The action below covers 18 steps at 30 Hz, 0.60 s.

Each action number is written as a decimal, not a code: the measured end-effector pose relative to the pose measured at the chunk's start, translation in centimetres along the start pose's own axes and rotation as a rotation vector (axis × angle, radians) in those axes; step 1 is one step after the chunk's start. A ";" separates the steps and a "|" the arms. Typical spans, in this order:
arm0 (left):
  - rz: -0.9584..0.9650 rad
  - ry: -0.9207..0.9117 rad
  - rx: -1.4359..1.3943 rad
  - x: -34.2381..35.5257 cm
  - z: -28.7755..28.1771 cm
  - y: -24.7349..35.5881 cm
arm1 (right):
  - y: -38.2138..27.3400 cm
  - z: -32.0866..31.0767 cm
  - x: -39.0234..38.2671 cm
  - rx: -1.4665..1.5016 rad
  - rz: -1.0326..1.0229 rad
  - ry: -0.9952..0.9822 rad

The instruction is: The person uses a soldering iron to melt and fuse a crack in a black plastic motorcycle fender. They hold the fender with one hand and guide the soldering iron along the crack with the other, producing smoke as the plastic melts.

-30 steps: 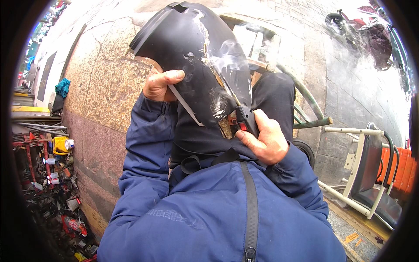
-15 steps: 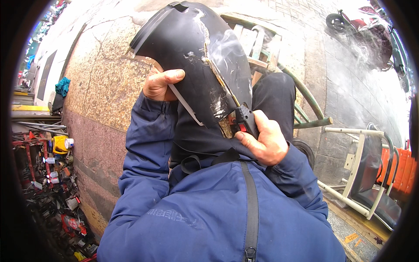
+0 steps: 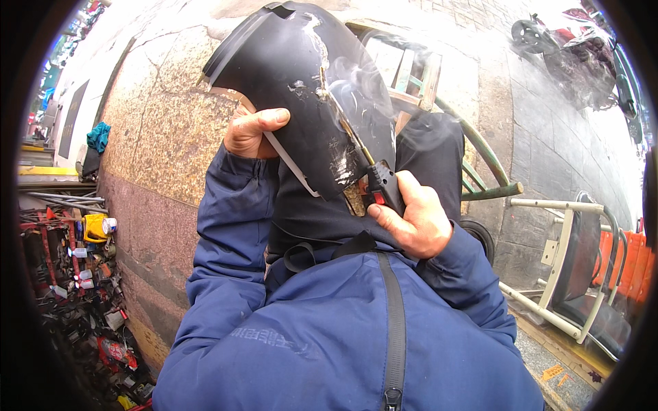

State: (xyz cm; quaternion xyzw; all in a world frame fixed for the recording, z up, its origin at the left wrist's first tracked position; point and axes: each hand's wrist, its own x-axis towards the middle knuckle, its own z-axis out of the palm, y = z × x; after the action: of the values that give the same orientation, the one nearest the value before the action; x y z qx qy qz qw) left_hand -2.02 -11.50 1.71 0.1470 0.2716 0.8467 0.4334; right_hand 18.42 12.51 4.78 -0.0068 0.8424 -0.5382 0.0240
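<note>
A large curved black plastic panel [image 3: 274,75] rests over my lap, scuffed white, with a rough brownish seam [image 3: 322,65] running along it. My left hand [image 3: 257,131] grips the panel's left edge, thumb on top and the other fingers hidden beneath. Closed around a black handle with a red switch, my right hand [image 3: 421,222] holds a soldering iron [image 3: 386,186]. Its thin metal rod lies along the seam, pointing away from me. Pale smoke [image 3: 360,89] rises around the seam. The rod's tip is hard to make out.
A small wooden stool-like frame [image 3: 404,79] with a curved green leg [image 3: 490,154] stands beyond my knee. To the right are a metal-framed chair [image 3: 576,267] and orange barriers [image 3: 634,264]. Tools and parts [image 3: 82,294] crowd the left. A motorbike [image 3: 582,51] stands far right.
The smoke has drifted and spread to the right. My right hand and the soldering iron have shifted very slightly; the left hand and the panel look almost still.
</note>
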 end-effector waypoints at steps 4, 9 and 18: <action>0.052 0.000 0.006 0.0 0.2 -0.2 | -0.2 -0.2 0.2 -0.015 0.031 -0.009; 0.013 0.012 -0.003 -0.1 0.0 0.1 | -0.3 -0.1 0.3 -0.012 0.033 -0.022; 0.013 0.058 0.049 -0.1 -0.1 0.2 | -0.7 -0.1 0.3 -0.009 -0.010 -0.015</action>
State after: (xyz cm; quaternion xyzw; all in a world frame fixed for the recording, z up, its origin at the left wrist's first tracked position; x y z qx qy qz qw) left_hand -2.15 -11.75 1.75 0.1345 0.3036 0.8466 0.4159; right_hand 18.09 12.28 5.39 -0.0155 0.8445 -0.5346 0.0277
